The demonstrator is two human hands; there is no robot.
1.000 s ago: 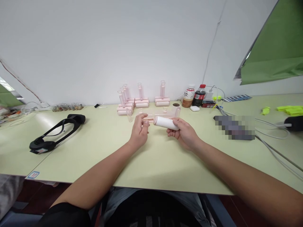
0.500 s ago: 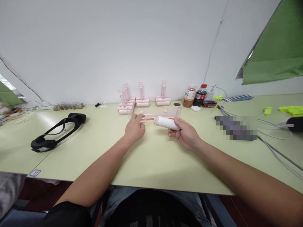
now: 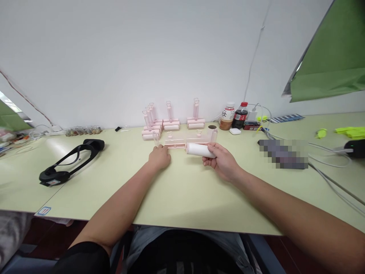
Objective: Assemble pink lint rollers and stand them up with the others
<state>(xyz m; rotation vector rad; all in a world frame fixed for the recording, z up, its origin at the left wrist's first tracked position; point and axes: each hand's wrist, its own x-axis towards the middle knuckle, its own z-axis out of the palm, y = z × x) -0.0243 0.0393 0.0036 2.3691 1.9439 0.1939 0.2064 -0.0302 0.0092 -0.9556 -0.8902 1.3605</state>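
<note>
A white wall (image 3: 114, 57) backs a pale green table (image 3: 194, 201) above dark red flooring (image 3: 42, 236), with 2 green curtains (image 3: 330, 61).

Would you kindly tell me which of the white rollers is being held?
It is the white roller in the right hand; the other white rollers sit back by the wall, near upright pink handles, with no hand touching them.

Left grip (image 3: 159, 156) palm-down | right grip (image 3: 224, 161) curled | forearms (image 3: 122, 201) slanting inward
</note>
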